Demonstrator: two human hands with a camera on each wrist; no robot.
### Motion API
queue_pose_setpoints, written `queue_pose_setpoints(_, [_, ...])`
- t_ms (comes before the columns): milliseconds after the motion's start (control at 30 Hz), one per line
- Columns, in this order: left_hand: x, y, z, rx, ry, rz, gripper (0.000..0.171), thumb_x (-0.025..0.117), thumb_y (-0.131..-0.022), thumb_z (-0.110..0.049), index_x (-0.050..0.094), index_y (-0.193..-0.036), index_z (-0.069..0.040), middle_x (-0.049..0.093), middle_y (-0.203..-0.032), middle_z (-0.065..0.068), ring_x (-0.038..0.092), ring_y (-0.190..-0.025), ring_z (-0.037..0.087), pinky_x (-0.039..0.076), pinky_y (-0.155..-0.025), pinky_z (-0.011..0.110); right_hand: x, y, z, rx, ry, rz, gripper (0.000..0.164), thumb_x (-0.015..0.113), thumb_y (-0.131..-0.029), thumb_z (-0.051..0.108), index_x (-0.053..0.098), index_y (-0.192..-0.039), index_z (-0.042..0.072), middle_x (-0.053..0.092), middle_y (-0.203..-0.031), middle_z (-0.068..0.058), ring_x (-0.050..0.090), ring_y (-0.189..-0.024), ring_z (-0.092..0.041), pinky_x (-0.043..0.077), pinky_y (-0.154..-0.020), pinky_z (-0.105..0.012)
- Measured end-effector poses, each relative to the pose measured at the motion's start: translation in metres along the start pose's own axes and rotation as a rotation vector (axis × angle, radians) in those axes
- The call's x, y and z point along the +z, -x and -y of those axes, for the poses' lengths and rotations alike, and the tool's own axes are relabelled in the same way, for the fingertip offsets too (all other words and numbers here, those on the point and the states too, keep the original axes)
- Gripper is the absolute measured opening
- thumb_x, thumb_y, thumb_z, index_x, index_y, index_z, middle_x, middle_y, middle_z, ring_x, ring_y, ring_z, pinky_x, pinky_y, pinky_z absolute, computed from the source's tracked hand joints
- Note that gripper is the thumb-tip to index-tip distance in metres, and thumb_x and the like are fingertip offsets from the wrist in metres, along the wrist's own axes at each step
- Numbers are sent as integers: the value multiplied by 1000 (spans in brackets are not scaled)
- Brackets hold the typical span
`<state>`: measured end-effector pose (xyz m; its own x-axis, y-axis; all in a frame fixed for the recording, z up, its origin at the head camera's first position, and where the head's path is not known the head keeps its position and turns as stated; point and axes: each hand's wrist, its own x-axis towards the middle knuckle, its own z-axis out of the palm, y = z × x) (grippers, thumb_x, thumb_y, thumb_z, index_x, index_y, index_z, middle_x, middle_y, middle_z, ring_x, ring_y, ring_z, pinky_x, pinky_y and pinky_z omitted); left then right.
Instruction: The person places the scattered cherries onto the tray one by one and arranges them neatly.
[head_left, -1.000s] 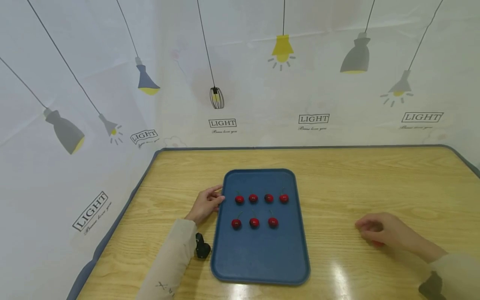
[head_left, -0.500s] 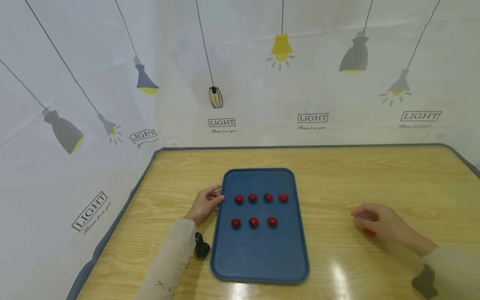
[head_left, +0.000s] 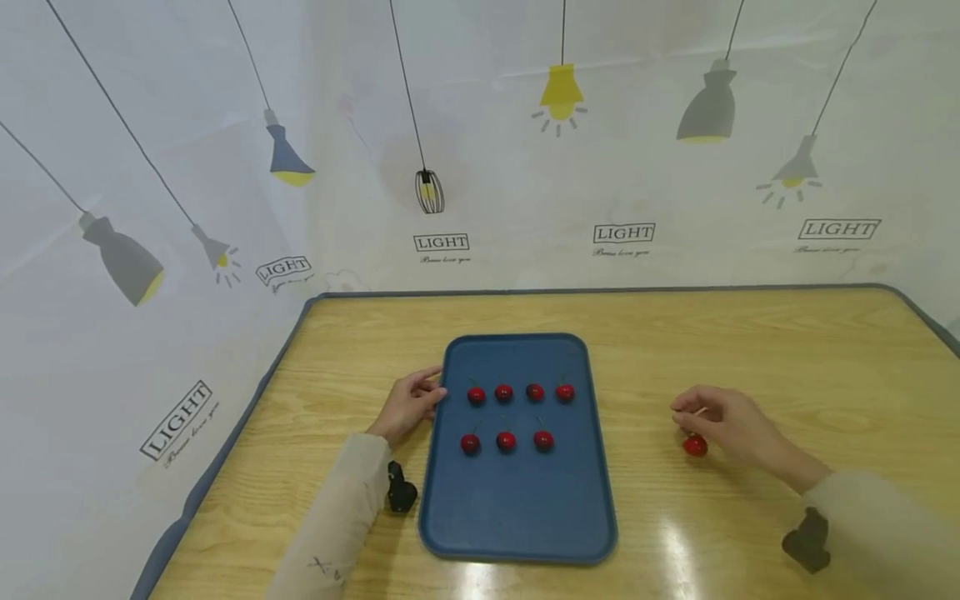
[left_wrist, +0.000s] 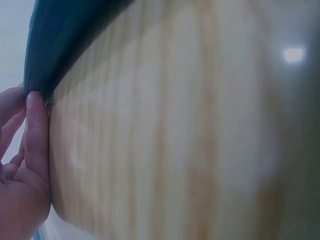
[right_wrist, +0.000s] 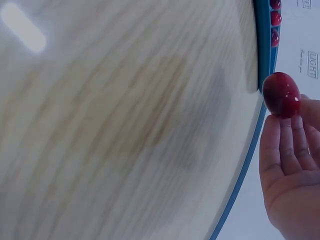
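A blue tray [head_left: 517, 508] lies on the table bearing several red cherries [head_left: 506, 442] with stems, set out in two rows. At its left rim my left hand [head_left: 407, 406] grips the edge, thumb and fingertips against it; the left wrist view shows these fingers [left_wrist: 36, 135] meeting the tray wall [left_wrist: 65, 30]. Off to the tray's right, my right hand [head_left: 731, 421] pinches one cherry [head_left: 695, 445] by its stem, so the fruit hangs below the fingertips. In the right wrist view this cherry [right_wrist: 281, 95] covers part of the fingertips.
The wooden table [head_left: 787, 350] has a dark blue edge band along its back and left. Behind it stands a pale wall covering [head_left: 510, 150] printed with hanging lamps. A black device [head_left: 401, 490] sits at the left wrist, beside the tray.
My right hand has moved left toward the tray, carrying the cherry, which now shows more fully beneath the fingers. My left hand has stayed at the tray rim.
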<state>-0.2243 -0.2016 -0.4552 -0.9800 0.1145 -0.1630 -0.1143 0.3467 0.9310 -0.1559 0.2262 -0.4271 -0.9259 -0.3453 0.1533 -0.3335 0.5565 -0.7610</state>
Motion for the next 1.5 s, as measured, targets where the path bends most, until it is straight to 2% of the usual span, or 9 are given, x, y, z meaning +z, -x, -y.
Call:
queue_pose_setpoints(267, [0,-5,4,-13,-10,-7,45,57,-86,-6,46,-130,-9,52,-95,11,50,-69,13,50,-58,26,17,-20,14,-5,-115,63,12,60,-84,8,60,-91,-2,62,-81,-13,61,-64,-13,48,-52,-25])
queue_pose_setpoints(500, [-1,-6,5,-21,1,-6,46,57,-87,-7,45,-131,-10,52,-96,12,50,-69,13,49,-59,26,31,-34,26,-30,-100,112,11,61,-84,8,60,-89,-1,63,-78,-12,59,-65,-11,49,-55,-25])
queue_pose_setpoints(667, [-1,-6,5,-25,-2,-5,46,57,-86,-7,45,-131,-10,52,-96,11,50,-69,13,49,-59,26,38,-42,33,-16,-141,150,13,61,-83,9,59,-90,-3,61,-80,-14,60,-66,-14,52,-59,-28])
queue_pose_setpoints(1067, [-1,-5,5,-19,1,-13,45,56,-86,-6,46,-130,-9,52,-93,10,49,-68,12,49,-57,25,55,-62,42,-50,-171,160,10,63,-81,5,60,-87,-3,60,-76,-10,60,-64,-17,51,-57,-27])
queue_pose_setpoints(1267, [-1,-5,5,-33,19,-15,45,57,-86,-5,47,-130,-9,52,-93,9,49,-67,11,48,-56,24,65,-69,38,-15,-203,167,11,63,-80,2,60,-87,-7,61,-75,-11,61,-65,-19,52,-57,-30])
queue_pose_setpoints(1500, [0,-5,7,-18,19,-15,45,57,-86,-6,47,-129,-9,52,-94,11,50,-68,13,49,-57,25,73,-73,37,-19,-139,180,13,63,-80,2,61,-89,-8,62,-73,-9,60,-62,-17,50,-54,-25])
